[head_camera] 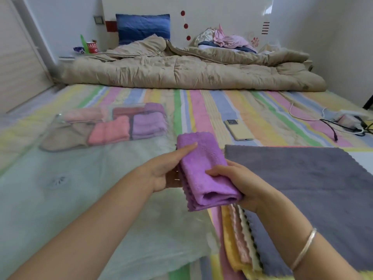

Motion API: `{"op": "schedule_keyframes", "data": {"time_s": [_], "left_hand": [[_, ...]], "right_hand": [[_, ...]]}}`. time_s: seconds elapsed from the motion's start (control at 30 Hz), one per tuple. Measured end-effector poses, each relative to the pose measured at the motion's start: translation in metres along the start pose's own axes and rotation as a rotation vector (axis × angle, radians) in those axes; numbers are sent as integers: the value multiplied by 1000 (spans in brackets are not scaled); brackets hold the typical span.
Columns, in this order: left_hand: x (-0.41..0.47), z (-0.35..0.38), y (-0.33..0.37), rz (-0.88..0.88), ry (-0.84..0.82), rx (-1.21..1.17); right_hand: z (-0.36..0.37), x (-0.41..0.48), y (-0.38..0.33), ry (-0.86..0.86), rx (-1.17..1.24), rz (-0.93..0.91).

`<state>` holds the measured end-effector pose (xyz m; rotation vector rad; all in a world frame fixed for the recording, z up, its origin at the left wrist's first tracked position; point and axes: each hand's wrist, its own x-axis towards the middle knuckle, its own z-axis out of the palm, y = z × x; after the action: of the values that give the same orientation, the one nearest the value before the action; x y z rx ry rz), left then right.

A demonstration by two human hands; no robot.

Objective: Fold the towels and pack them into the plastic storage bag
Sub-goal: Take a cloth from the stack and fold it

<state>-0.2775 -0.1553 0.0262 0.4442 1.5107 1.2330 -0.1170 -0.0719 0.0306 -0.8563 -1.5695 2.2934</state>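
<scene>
A person holds a folded purple towel (203, 168) up over the bed with both hands. The left hand (165, 174) grips the towel's left side, with one finger lying flat on top and the rest tucked under. The right hand (240, 182) grips the right side, thumb on top and fingers below. The two hands are close together, with only the towel between them. The towel is folded into a thick strip, and its rounded, folded end points back at the person. Just to the left, under the left arm, lies the plastic storage bag (80, 195). It is big and see-through and lies flat on the striped sheet (201, 106). At the far end of the bag, folded towels sit side by side: a pink towel (84, 116), a coral towel (110, 131), a lilac towel (148, 125) and a beige towel (64, 137). To the right, a grey towel (302, 178) lies spread out flat on top of a pile of flat towels (238, 245). The pile's yellow, pink and cream edges stick out near the right wrist. A thin bracelet (303, 248) is on that wrist. A phone (238, 130) lies on the sheet past the grey towel, and some cables (341, 128) lie farther right. A beige quilt (181, 69) is bunched up across the far end of the bed, with a blue pillow (143, 27) behind it.
</scene>
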Motion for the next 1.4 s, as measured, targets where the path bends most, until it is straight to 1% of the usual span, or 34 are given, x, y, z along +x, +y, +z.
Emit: {"op": "schedule_keyframes", "data": {"time_s": [0.07,0.13,0.2,0.27,0.33,0.37,0.47,0.53,0.6,0.63,0.7,0.77,0.8,0.83,0.93,0.97,1.0,1.1,1.23,1.3,1.33,1.37,1.4], "left_hand": [[-20,-25,-15,57,111,-39],[-41,-48,-35,118,258,-19],[-55,-68,-57,139,359,-32],[-66,-84,-77,121,416,-133],[-76,-95,-94,59,407,-226],[-82,-100,-101,30,383,-210],[-91,-107,-118,28,339,-82],[-93,-110,-123,66,343,-68],[-95,-111,-124,84,338,-81],[-97,-111,-124,90,332,-94],[-102,-111,-125,99,324,-122],[-106,-112,-125,123,317,-154],[-109,-113,-125,149,308,-174],[-113,-112,-123,179,301,-187],[-121,-112,-114,249,294,-140],[-124,-109,-110,271,288,-127],[-128,-106,-106,292,273,-130],[-141,-96,-93,298,180,-173],[-148,-103,-94,250,14,-248],[-149,-109,-101,263,11,-229],[-149,-111,-106,290,62,-149],[-148,-116,-113,337,144,17],[-149,-122,-121,404,233,275]], "right_hand": [[24,-2,9,-41,-84,24],[47,2,26,-17,-255,46],[68,10,47,57,-460,4],[90,16,67,96,-562,-83],[109,18,88,56,-631,-162],[116,19,99,55,-711,-222],[130,20,129,137,-1112,-424],[140,13,143,219,-1372,-534],[145,7,151,282,-1534,-636],[146,5,153,299,-1558,-675],[148,6,150,272,-1491,-658],[145,7,145,247,-1338,-579],[143,8,142,241,-1249,-571],[142,8,134,213,-1118,-543],[149,-6,110,73,-750,-323],[151,-10,105,47,-724,-268],[154,-14,102,40,-772,-250],[157,-21,98,62,-990,-304],[152,-23,95,86,-1058,-292],[148,-23,93,113,-1100,-312],[146,-23,93,125,-1106,-314],[142,-22,94,134,-1107,-303],[139,-21,95,140,-1105,-289]]}}
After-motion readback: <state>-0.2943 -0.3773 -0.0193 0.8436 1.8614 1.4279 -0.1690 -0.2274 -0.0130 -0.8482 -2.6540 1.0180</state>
